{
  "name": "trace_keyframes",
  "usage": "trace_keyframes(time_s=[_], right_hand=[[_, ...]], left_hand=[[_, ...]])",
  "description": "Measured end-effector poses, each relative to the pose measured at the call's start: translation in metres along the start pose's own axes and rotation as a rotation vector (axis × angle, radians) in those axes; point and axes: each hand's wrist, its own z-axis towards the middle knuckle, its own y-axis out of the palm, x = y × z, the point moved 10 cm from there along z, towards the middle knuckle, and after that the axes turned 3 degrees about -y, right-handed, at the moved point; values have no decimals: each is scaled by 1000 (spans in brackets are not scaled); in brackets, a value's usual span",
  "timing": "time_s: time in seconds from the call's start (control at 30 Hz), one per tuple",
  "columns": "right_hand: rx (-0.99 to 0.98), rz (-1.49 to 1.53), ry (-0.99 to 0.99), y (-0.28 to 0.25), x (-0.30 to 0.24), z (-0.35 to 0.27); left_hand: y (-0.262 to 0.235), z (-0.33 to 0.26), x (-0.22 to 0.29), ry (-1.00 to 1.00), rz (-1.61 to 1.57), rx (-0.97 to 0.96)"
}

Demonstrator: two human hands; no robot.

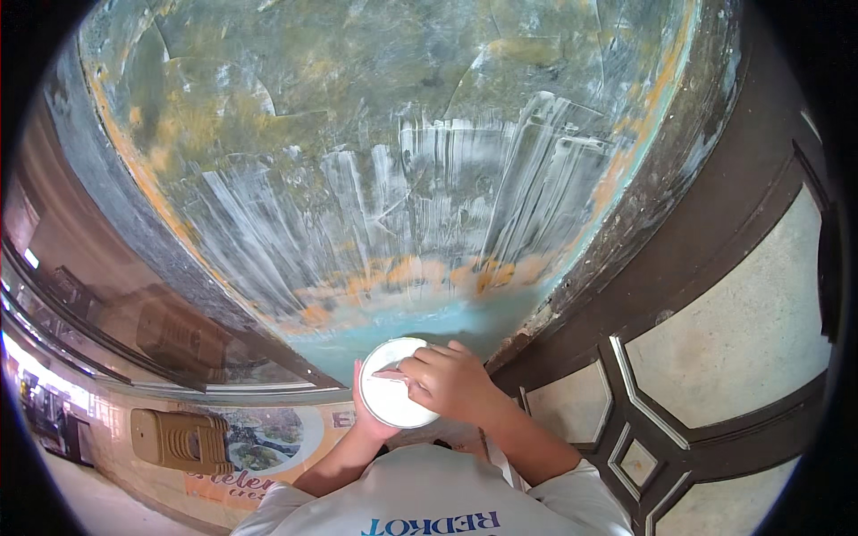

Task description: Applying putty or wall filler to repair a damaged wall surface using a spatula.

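Close to my body, my left hand [370,422] supports a round white tub [380,414] from its left side and underneath. Smooth white paste [404,404] shows inside the rim. Over the tub's right side, the fingers of my right hand [443,379] are closed on a small flat scraper [390,373], its blade over or against the paste; I cannot tell which. Much of the scraper is hidden by my fingers. Beyond the tub is a wall panel [429,54] in mottled grey-green, with white vertical streaks [447,170] and orange and pale blue patches below them.
Dark brown frames with pale panels [728,313] stand close on my right. Along the left runs a brown glossy surface [116,299] with reflections. A tan plastic stool [174,439] and a printed banner [268,447] are at the lower left.
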Motion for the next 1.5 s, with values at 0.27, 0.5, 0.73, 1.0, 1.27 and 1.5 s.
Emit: trace_keyframes(time_s=[0.27, 0.5, 0.73, 1.0, 1.27, 1.5], right_hand=[[-30, -13, -53, 1, -7, 6], [19, 21, -93, 4, -15, 11], [-9, 9, -117, 16, -18, 9], [-43, 44, -84, 17, -21, 9], [-58, 69, -20, 18, -14, 11], [201, 334, 358, -26, 48, -21]], left_hand=[[-11, -3, 1, 23, -3, 42], [-12, -7, 5, 40, -31, -27], [-19, -13, 5, 17, -176, -56], [-31, -19, 8, 61, -8, 84], [-22, -20, 16, 68, -27, 58], [33, -5, 10, -6, -38, -118]])
